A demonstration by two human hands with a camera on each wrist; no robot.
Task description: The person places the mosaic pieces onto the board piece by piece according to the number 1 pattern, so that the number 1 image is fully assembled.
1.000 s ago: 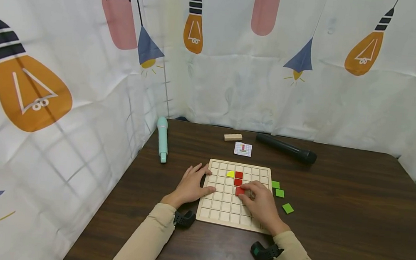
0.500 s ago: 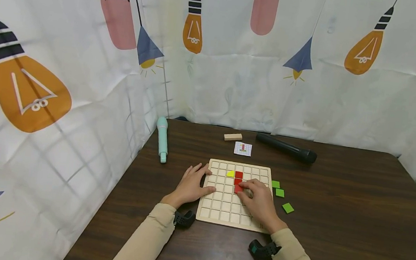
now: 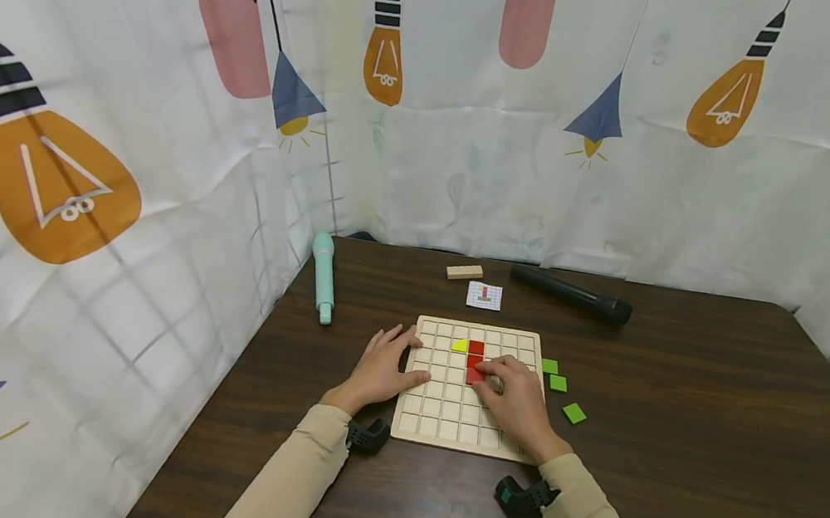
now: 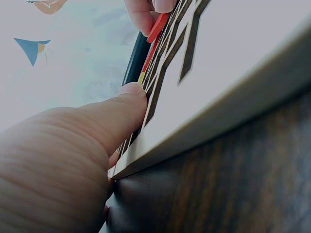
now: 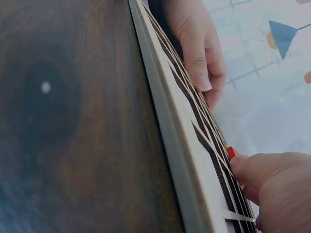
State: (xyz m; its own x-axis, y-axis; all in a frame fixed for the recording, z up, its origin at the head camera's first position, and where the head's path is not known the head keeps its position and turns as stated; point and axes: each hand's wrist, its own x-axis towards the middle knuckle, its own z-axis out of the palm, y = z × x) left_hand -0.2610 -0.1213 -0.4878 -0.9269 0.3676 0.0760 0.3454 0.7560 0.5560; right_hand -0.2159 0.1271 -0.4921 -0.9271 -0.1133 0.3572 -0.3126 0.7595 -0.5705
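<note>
A wooden grid board (image 3: pixel 437 424) lies on the table. My left hand (image 3: pixel 376 372) rests on its left edge, thumb on the face. Between thumb and fingertips, my right hand (image 3: pixel 518 407) pinches a red square tile (image 3: pixel 474 377), partly covered by the fingers. In the left wrist view this red tile (image 4: pixel 156 28) looks tilted against the board. Above it in the same column sit two red tiles, the upper one (image 3: pixel 476 347) fully visible and the lower one (image 3: pixel 473 361) partly behind a finger. Left of the upper one is a yellow piece (image 3: pixel 459 345) with a slanted side.
Green tiles (image 3: pixel 557 384) lie right of the board, one farther out (image 3: pixel 574 414). Behind the board are a small printed pattern card (image 3: pixel 484 296), a wooden block (image 3: pixel 464 272) and a black microphone (image 3: pixel 572 296). A mint microphone (image 3: pixel 323 278) lies at the left edge.
My right hand has shifted slightly left and up, bringing the red tile in line under the other two red ones. The left hand has stayed in place.
</note>
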